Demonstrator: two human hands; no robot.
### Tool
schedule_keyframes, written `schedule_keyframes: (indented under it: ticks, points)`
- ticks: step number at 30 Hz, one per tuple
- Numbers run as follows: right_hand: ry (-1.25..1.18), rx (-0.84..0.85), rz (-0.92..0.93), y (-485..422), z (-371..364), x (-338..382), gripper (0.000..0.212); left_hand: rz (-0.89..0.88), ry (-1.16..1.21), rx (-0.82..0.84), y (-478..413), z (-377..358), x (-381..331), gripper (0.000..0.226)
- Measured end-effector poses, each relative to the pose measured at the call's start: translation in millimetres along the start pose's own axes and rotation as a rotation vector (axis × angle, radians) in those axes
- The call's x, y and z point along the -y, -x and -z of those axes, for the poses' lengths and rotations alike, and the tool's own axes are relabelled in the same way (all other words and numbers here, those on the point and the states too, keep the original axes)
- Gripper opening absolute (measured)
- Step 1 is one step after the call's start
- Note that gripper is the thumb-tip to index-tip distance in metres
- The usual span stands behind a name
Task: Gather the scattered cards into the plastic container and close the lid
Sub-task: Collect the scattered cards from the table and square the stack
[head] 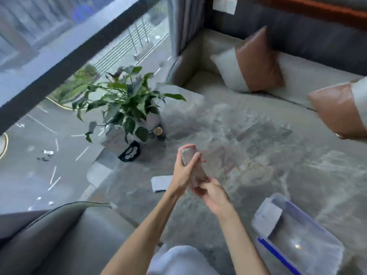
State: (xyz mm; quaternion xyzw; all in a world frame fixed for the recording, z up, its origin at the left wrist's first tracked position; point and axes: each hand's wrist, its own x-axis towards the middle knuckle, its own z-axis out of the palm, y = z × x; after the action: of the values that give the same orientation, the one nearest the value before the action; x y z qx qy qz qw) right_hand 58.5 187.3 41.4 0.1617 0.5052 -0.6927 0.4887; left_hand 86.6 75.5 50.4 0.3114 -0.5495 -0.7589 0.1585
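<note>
Both my hands hold one stack of cards (191, 163) above the grey marbled table (258, 147). My left hand (183, 171) grips the stack's left side and far end. My right hand (211, 192) cups its near end from below. A single white card (161, 183) lies flat on the table just left of my left wrist. The clear plastic container (309, 231) with blue edging stands open at the lower right, with a pale card or paper (268, 219) leaning inside its left end. Its lid with a blue clip (278, 257) lies against the near side.
A potted green plant (129, 104) stands at the table's far left, with a small round bottle (159, 133) and a black-and-white object (130, 151) beside it. Cushions (256, 62) rest on the sofa behind. A grey chair arm (65, 235) is at lower left, beside a large window.
</note>
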Motion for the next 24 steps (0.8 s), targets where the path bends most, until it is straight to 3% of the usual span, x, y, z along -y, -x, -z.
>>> schedule_keyframes:
  ticks: [5, 8, 10, 13, 19, 24]
  points:
    - [0.493, -0.185, 0.397, -7.8, 16.3, -32.9, 0.040, -0.074, -0.273, 0.151, 13.8, 79.5, 16.3, 0.036]
    - [0.738, -0.349, 0.552, -18.4, 50.6, -40.0, 0.053, -0.104, -0.484, 0.222, 12.6, 69.2, 57.0, 0.043]
    - [0.844, -0.470, 0.656, -32.1, 68.9, -43.0, 0.052, -0.166, -0.572, 0.256, -3.0, 49.3, 82.5, 0.032]
    - [0.928, -0.621, 0.815, -65.0, 91.1, -37.2, 0.049, -0.282, -0.618, 0.279, -40.7, 12.9, 120.4, 0.021]
    - [1.020, -0.767, 0.866, -129.0, 137.0, -66.0, 0.051, -0.334, -0.580, 0.275, -64.0, -24.6, 204.8, 0.038]
    - [0.858, -0.811, 1.068, -149.7, 153.6, -78.8, 0.044, -0.485, -0.570, 0.201, -66.3, -28.1, 231.2, 0.045]
